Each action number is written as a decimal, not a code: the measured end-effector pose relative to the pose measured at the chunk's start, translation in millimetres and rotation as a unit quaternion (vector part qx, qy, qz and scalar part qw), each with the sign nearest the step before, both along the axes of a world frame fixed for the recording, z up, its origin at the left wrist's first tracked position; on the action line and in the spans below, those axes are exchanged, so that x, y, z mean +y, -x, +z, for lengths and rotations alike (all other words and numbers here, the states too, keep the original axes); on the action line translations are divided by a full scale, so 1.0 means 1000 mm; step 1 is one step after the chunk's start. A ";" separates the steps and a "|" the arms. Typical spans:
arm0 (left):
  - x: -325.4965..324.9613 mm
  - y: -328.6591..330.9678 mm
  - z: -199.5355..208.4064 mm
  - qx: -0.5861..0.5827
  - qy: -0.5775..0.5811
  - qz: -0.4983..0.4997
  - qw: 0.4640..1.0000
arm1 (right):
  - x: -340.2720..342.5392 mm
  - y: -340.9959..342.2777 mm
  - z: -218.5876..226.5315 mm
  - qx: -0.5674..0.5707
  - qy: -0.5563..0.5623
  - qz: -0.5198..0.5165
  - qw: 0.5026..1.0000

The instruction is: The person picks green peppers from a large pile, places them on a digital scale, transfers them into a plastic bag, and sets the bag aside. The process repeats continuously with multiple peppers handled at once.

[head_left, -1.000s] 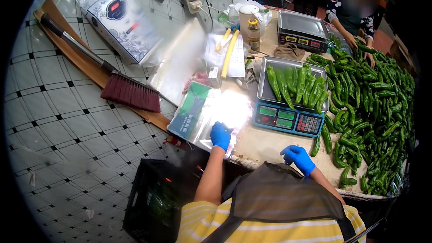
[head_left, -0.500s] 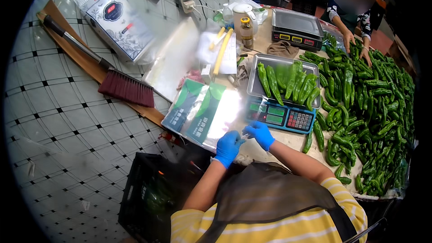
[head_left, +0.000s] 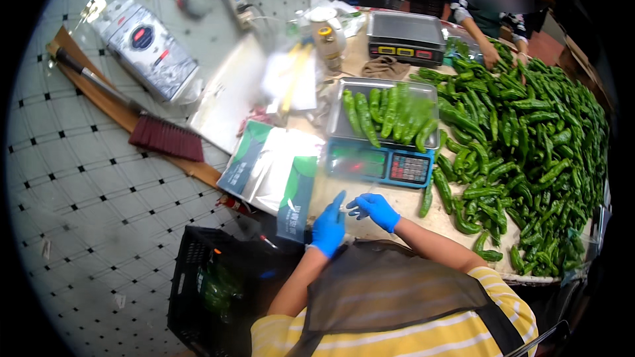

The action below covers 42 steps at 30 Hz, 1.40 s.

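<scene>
My left hand (head_left: 327, 228), in a blue glove, is in front of the worktable's near edge with its fingers pointing up. Thin clear plastic (head_left: 344, 210) glints faintly between it and my blue-gloved right hand (head_left: 376, 212), whose bent fingers reach toward the left one; the plastic's outline is hard to make out. Just left of my hands lies a green-and-white carton (head_left: 245, 157) with a shiny pale middle. Beyond them stands a blue scale (head_left: 377, 162). Several long green peppers (head_left: 390, 109) rest on its metal pan.
Loose green peppers (head_left: 522, 132) heap over the table's right side, where another person's hands (head_left: 491, 54) are among them. A second scale (head_left: 405, 33) and a yellow-capped bottle (head_left: 327, 46) stand farther back. A black crate (head_left: 188, 284) and a red-bristled broom (head_left: 165, 137) are to the left.
My hands have drawn slightly apart, and the right fingers have spread more. The view has shifted, so the table's things appear farther left. The carton's right flap now hangs nearer my left hand.
</scene>
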State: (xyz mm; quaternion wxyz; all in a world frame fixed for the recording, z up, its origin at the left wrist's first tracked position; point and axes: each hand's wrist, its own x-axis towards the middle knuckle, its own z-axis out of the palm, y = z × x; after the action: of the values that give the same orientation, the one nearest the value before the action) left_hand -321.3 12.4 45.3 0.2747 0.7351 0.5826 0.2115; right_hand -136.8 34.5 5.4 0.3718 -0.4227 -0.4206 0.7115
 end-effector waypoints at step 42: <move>-0.056 -0.032 0.094 -0.007 -0.077 -0.254 0.964 | 0.026 0.066 0.068 -0.385 -0.518 0.105 0.757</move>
State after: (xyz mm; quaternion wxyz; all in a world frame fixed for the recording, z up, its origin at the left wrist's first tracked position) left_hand -289.1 -43.2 139.5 0.2659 0.8764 0.3570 0.1839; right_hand -202.6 60.1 73.4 0.2636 -0.3571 -0.8741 0.1971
